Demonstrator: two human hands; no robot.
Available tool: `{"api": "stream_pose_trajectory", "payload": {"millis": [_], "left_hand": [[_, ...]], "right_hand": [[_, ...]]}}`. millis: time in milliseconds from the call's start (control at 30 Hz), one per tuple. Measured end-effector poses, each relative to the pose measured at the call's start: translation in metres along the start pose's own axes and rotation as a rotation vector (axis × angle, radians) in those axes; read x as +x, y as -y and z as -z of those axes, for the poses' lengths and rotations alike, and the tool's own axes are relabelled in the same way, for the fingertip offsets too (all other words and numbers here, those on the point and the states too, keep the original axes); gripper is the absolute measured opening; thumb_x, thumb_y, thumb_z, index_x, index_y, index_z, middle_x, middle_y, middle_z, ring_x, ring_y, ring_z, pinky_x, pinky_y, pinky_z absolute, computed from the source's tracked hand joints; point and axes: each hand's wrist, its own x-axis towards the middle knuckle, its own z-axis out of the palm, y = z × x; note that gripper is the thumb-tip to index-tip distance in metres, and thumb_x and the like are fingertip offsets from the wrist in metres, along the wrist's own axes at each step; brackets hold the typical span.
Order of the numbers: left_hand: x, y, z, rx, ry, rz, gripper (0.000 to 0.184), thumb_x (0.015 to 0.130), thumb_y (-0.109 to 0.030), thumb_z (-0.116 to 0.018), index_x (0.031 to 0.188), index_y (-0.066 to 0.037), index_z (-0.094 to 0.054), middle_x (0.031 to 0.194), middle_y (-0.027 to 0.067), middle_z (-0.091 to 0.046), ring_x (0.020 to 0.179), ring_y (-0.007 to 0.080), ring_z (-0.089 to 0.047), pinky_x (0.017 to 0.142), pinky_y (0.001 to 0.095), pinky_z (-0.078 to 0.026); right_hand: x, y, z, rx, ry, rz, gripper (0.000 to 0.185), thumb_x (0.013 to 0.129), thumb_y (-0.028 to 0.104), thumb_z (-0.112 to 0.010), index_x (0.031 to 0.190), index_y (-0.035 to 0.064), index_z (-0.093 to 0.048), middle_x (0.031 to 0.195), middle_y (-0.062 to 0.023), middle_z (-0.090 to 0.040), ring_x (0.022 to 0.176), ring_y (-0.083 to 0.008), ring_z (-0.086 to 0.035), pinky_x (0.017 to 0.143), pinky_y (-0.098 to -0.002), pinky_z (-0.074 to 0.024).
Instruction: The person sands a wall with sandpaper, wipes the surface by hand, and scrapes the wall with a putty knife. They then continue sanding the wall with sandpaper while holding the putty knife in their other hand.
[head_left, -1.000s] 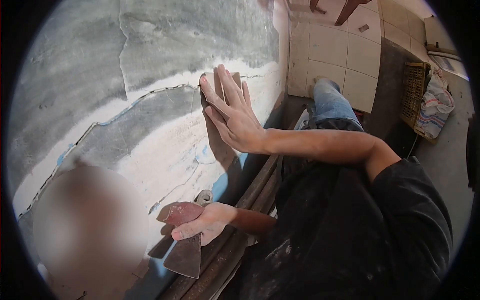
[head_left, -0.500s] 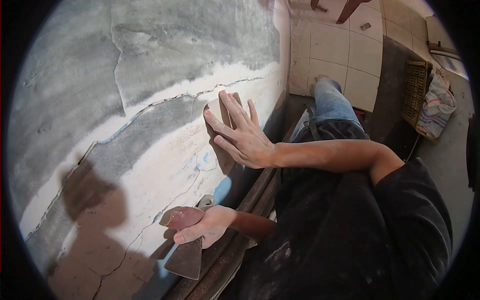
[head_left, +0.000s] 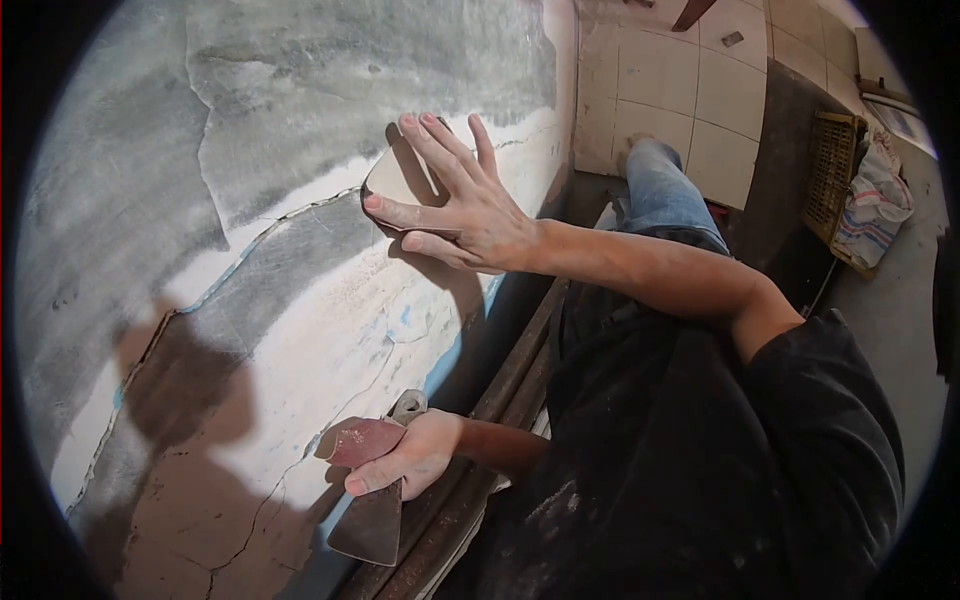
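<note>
My right hand [head_left: 480, 215] lies against the wall [head_left: 340, 310], fingers spread over a pale folded sheet, like sandpaper [head_left: 400, 180], pressed beside the long crack. Part of the sheet is hidden under the fingers. Lower down, my left hand [head_left: 415, 460] is closed round a scraper [head_left: 368, 525]. The scraper's dark blade points down and its handle end sticks out above the fist. A curled reddish sheet [head_left: 365, 442] is held in the same hand, its thumb lying along the lower edge.
Brown pipe-like bars [head_left: 515, 375] run along the wall's foot. A yellow crate [head_left: 832, 185] with a white striped sack [head_left: 872, 215] stands at the right. Beyond my leg [head_left: 665, 190] are floor tiles [head_left: 660, 75] and part of a red-brown chair leg [head_left: 692, 14].
My right hand and its sheet moved down the wall, then back up and left, over the crack. My left hand stays almost still. The view has shifted a little.
</note>
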Motion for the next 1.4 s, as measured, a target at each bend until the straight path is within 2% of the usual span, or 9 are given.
{"api": "stream_pose_trajectory", "payload": {"millis": [167, 700, 933, 1067, 1100, 1200, 1233, 1300, 1400], "left_hand": [[0.003, 0.004, -0.003, -0.021, -0.012, -0.003, 0.054, 0.097, -0.038, -0.05, 0.107, 0.015, -0.05, 0.102, 0.0211, -0.058, 0.089, 0.0219, -0.061, 0.079, 0.0333, -0.054], [-0.002, 0.004, -0.011, 0.022, 0.037, 0.008, 0.051, 0.098, -0.036, -0.049, 0.108, 0.014, -0.047, 0.1, 0.0189, -0.057, 0.087, 0.021, -0.06, 0.076, 0.0323, -0.055], [-0.001, 0.004, -0.008, 0.021, 0.01, -0.001, 0.049, 0.098, -0.035, -0.049, 0.108, 0.013, -0.046, 0.099, 0.0179, -0.057, 0.085, 0.0207, -0.06, 0.075, 0.0319, -0.055], [0.002, 0.011, -0.003, 0.035, -0.024, -0.02, 0.048, 0.098, -0.034, -0.048, 0.109, 0.013, -0.045, 0.098, 0.0173, -0.057, 0.085, 0.0205, -0.06, 0.074, 0.0316, -0.055], [0.003, 0.013, -0.004, 0.035, -0.036, -0.026, 0.048, 0.098, -0.034, -0.048, 0.109, 0.013, -0.045, 0.098, 0.0172, -0.057, 0.084, 0.0204, -0.06, 0.074, 0.0316, -0.055], [0.007, 0.017, 0.002, 0.032, -0.055, -0.034, 0.047, 0.098, -0.033, -0.048, 0.109, 0.012, -0.044, 0.097, 0.0168, -0.056, 0.084, 0.0203, -0.06, 0.074, 0.0314, -0.055], [0.007, 0.012, 0.002, 0.028, -0.059, -0.029, 0.047, 0.098, -0.033, -0.048, 0.109, 0.012, -0.044, 0.097, 0.0166, -0.056, 0.084, 0.0202, -0.06, 0.073, 0.0313, -0.055], [0.002, 0.007, -0.003, 0.057, -0.053, -0.056, 0.043, 0.1, -0.034, -0.045, 0.098, 0.009, -0.048, 0.087, 0.012, -0.057, 0.075, 0.0173, -0.059, 0.066, 0.0287, -0.054], [0.002, 0.006, 0.001, 0.093, -0.042, -0.002, 0.057, 0.097, -0.038, -0.048, 0.113, 0.017, -0.047, 0.104, 0.0247, -0.06, 0.089, 0.0265, -0.065, 0.076, 0.0342, -0.059]], "right_hand": [[-0.028, -0.049, -0.007, -0.037, 0.092, 0.027, 0.042, 0.091, 0.054, -0.046, 0.132, 0.0453, -0.048, 0.153, -0.0222, -0.012, 0.142, -0.0388, -0.012, 0.109, -0.0603, 0.0037], [-0.016, -0.026, -0.007, 0.006, 0.035, -0.008, 0.04, 0.091, 0.052, -0.048, 0.13, 0.0454, -0.05, 0.154, -0.0198, -0.014, 0.143, -0.035, -0.012, 0.109, -0.0586, 0.0046], [-0.025, -0.056, -0.001, -0.034, 0.076, 0.065, 0.039, 0.09, 0.051, -0.05, 0.129, 0.0447, -0.052, 0.151, -0.0165, -0.025, 0.14, -0.0324, -0.023, 0.109, -0.0592, -0.0015], [-0.023, -0.055, 0.023, -0.111, 0.109, 0.144, 0.04, 0.095, 0.044, -0.046, 0.134, 0.0348, -0.051, 0.142, -0.0113, -0.036, 0.129, -0.0302, -0.035, 0.109, -0.0566, -0.008], [-0.019, -0.054, 0.031, -0.131, 0.124, 0.13, 0.041, 0.097, 0.045, -0.041, 0.136, 0.036, -0.047, 0.13, -0.0131, -0.04, 0.127, -0.0297, -0.037, 0.109, -0.0562, -0.0149], [-0.015, -0.05, 0.039, 0.134, 0.106, -0.043, 0.042, 0.098, 0.043, -0.038, 0.139, 0.0342, -0.043, 0.13, -0.0175, -0.038, 0.125, -0.032, -0.037, 0.107, -0.0514, -0.0257], [-0.011, -0.043, 0.05, 0.243, 0.27, -0.193, 0.046, 0.098, 0.044, -0.034, 0.143, 0.0331, -0.037, 0.132, -0.0206, -0.032, 0.122, -0.0336, -0.039, 0.105, -0.0471, -0.0326], [-0.004, -0.043, 0.055, 0.345, 0.266, -0.323, 0.052, 0.098, 0.048, -0.029, 0.146, 0.0289, -0.03, 0.121, -0.0198, -0.043, 0.12, -0.0326, -0.041, 0.107, -0.0465, -0.0304], [0.014, -0.037, 0.068, 0.438, 0.291, -0.42, 0.07, 0.097, 0.055, -0.017, 0.149, 0.008, -0.018, 0.069, -0.0096, -0.053, 0.106, -0.0229, -0.046, 0.098, -0.0392, -0.0345]]}}
